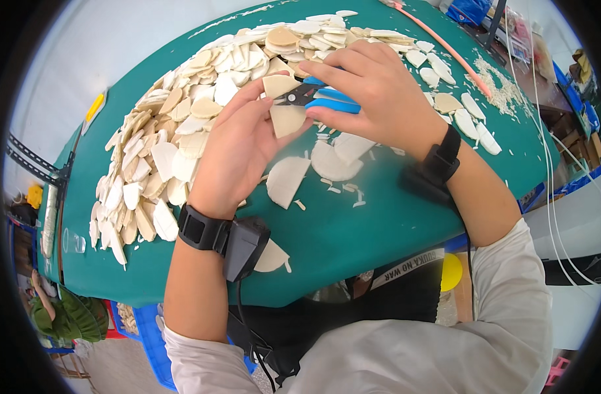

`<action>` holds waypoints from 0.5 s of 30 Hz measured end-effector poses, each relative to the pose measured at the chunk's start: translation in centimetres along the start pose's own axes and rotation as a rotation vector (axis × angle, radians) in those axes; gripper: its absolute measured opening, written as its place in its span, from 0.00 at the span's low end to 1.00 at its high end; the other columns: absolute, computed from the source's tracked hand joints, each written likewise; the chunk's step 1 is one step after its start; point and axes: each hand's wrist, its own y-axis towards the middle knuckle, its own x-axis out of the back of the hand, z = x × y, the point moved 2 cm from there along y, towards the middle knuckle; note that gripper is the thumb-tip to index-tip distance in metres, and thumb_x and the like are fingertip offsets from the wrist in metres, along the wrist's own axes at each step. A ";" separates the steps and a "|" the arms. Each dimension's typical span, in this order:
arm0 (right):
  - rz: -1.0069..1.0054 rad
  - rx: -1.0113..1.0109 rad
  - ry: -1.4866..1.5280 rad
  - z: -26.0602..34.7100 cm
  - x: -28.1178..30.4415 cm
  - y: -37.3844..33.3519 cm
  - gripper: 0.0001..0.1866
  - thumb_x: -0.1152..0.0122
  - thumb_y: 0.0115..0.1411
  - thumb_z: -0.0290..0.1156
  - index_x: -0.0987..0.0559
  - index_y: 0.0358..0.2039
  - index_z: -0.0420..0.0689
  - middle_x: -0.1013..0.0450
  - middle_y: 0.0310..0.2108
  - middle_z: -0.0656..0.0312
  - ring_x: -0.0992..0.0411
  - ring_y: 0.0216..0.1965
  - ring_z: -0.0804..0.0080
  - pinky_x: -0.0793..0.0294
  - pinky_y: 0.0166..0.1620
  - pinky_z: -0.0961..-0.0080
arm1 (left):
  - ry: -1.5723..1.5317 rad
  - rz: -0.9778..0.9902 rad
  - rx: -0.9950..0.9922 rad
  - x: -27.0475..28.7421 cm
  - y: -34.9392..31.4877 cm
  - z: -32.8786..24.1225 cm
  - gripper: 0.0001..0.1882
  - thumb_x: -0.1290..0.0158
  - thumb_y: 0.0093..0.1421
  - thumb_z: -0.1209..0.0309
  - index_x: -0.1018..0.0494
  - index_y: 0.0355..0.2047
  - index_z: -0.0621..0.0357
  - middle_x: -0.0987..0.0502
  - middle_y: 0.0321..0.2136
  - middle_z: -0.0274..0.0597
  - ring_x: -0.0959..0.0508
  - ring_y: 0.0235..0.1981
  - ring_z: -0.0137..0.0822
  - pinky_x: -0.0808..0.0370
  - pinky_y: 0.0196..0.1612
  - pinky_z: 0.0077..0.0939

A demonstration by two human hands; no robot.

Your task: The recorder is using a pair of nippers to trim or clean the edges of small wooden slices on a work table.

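Note:
My left hand (238, 141) is closed on a flat cream foam-like piece (287, 122), pinching it between thumb and fingers. Blue-handled nippers (334, 103) are in my right hand (392, 98), the fingers wrapped round the handles. Their dark jaws lie across the middle of the cream piece, so I cannot tell whether it is one piece or two. Just below both hands, a half-round white piece (288, 182) and a rounder white piece (336, 161) lie on the green table, with small trimmed slivers around them.
A large heap of white and tan flat pieces (175, 128) covers the table's left and far side. More pieces (468, 118) lie at right, near a long pink-orange stick (445, 49) and a pile of shavings (504, 85). A yellow-handled tool (94, 108) rests at the left edge.

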 end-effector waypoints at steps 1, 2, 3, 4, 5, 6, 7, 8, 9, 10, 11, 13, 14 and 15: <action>-0.026 0.012 -0.003 0.0 0.0 0.0 0.28 0.33 0.58 0.51 0.20 0.53 0.49 0.24 0.41 0.65 0.29 0.47 0.64 0.34 0.54 0.64 | 0.013 -0.010 -0.008 -0.1 -0.1 -0.1 0.22 0.66 0.72 0.74 0.38 0.64 0.69 0.29 0.59 0.54 0.26 0.60 0.44 0.27 0.64 0.45; -0.025 0.011 -0.004 0.0 0.0 0.0 0.28 0.33 0.58 0.51 0.20 0.53 0.49 0.24 0.41 0.65 0.29 0.47 0.64 0.34 0.54 0.64 | 0.012 -0.008 -0.007 -0.1 -0.2 -0.2 0.22 0.66 0.72 0.74 0.38 0.64 0.69 0.29 0.59 0.54 0.26 0.60 0.44 0.27 0.64 0.45; -0.028 0.005 -0.025 0.0 0.0 0.1 0.27 0.33 0.57 0.51 0.20 0.53 0.50 0.25 0.41 0.65 0.29 0.47 0.65 0.34 0.54 0.64 | 0.029 -0.011 -0.014 0.0 -0.3 -0.2 0.23 0.66 0.72 0.74 0.39 0.64 0.70 0.29 0.59 0.54 0.26 0.59 0.44 0.27 0.64 0.45; -0.030 -0.002 -0.045 0.0 0.0 0.1 0.27 0.32 0.57 0.51 0.20 0.53 0.50 0.25 0.41 0.66 0.29 0.47 0.65 0.34 0.54 0.64 | 0.045 -0.015 -0.021 0.0 -0.3 -0.3 0.23 0.66 0.72 0.74 0.39 0.64 0.70 0.29 0.59 0.54 0.25 0.59 0.44 0.27 0.64 0.45; -0.027 -0.001 -0.045 0.0 0.0 0.1 0.27 0.32 0.57 0.51 0.20 0.53 0.50 0.25 0.41 0.66 0.29 0.47 0.65 0.34 0.54 0.64 | 0.043 -0.015 -0.021 0.0 -0.3 -0.3 0.23 0.66 0.72 0.74 0.39 0.64 0.70 0.29 0.59 0.54 0.25 0.59 0.44 0.27 0.64 0.45; -0.031 -0.006 -0.030 0.0 -0.1 0.1 0.26 0.32 0.57 0.50 0.20 0.52 0.51 0.25 0.41 0.66 0.29 0.47 0.65 0.35 0.54 0.64 | 0.042 -0.001 -0.023 -0.1 -0.4 -0.5 0.23 0.65 0.72 0.73 0.39 0.65 0.70 0.29 0.59 0.54 0.25 0.59 0.44 0.27 0.64 0.45; -0.035 -0.011 -0.015 0.0 -0.1 0.1 0.25 0.32 0.56 0.49 0.20 0.52 0.52 0.25 0.41 0.67 0.29 0.47 0.65 0.35 0.54 0.63 | 0.041 0.012 -0.026 -0.3 -0.4 -0.6 0.23 0.65 0.72 0.73 0.39 0.65 0.70 0.29 0.59 0.54 0.25 0.59 0.44 0.27 0.64 0.45; -0.033 -0.010 -0.012 0.0 -0.1 0.2 0.25 0.32 0.56 0.49 0.20 0.52 0.52 0.25 0.41 0.67 0.29 0.47 0.65 0.35 0.54 0.63 | 0.039 0.009 -0.026 -0.3 -0.5 -0.6 0.23 0.65 0.72 0.73 0.39 0.65 0.70 0.29 0.59 0.54 0.25 0.59 0.44 0.27 0.64 0.45; -0.035 0.001 -0.032 -0.1 -0.1 0.2 0.24 0.31 0.56 0.49 0.19 0.50 0.52 0.25 0.39 0.67 0.28 0.45 0.66 0.32 0.51 0.64 | 0.035 0.005 -0.033 -0.3 -0.5 -0.5 0.23 0.65 0.72 0.73 0.39 0.65 0.70 0.29 0.59 0.54 0.25 0.58 0.44 0.27 0.64 0.45; -0.037 0.012 -0.051 -0.2 -0.1 0.2 0.23 0.31 0.56 0.49 0.19 0.49 0.52 0.25 0.38 0.67 0.27 0.43 0.66 0.30 0.48 0.66 | 0.031 0.000 -0.039 -0.3 -0.4 -0.5 0.23 0.65 0.72 0.73 0.39 0.64 0.70 0.29 0.59 0.54 0.25 0.58 0.44 0.27 0.64 0.45; -0.034 0.013 -0.052 -0.2 0.0 0.1 0.23 0.31 0.56 0.49 0.19 0.49 0.52 0.25 0.38 0.67 0.27 0.43 0.66 0.30 0.48 0.66 | 0.028 0.000 -0.039 -0.3 -0.4 -0.5 0.23 0.65 0.72 0.73 0.39 0.64 0.70 0.29 0.59 0.54 0.25 0.58 0.44 0.27 0.64 0.45; -0.003 -0.018 -0.025 -0.1 0.0 -0.1 0.22 0.30 0.56 0.49 0.18 0.47 0.52 0.25 0.34 0.67 0.26 0.37 0.67 0.27 0.38 0.70 | 0.013 0.013 -0.034 -0.2 -0.4 -0.6 0.22 0.64 0.72 0.73 0.38 0.64 0.71 0.28 0.58 0.53 0.25 0.58 0.44 0.27 0.64 0.45; -0.003 -0.017 -0.025 0.1 0.1 0.0 0.22 0.30 0.56 0.49 0.18 0.47 0.52 0.25 0.34 0.67 0.26 0.37 0.67 0.27 0.38 0.70 | 0.013 0.012 -0.035 0.0 -0.4 -0.5 0.22 0.64 0.72 0.73 0.38 0.64 0.71 0.28 0.58 0.53 0.25 0.58 0.44 0.27 0.64 0.45; -0.029 0.013 -0.053 0.3 0.3 0.2 0.22 0.30 0.56 0.50 0.18 0.47 0.51 0.25 0.32 0.67 0.25 0.35 0.68 0.27 0.35 0.71 | 0.016 0.014 -0.031 0.1 -0.4 -0.5 0.22 0.64 0.72 0.73 0.38 0.63 0.71 0.28 0.58 0.53 0.24 0.58 0.45 0.27 0.64 0.45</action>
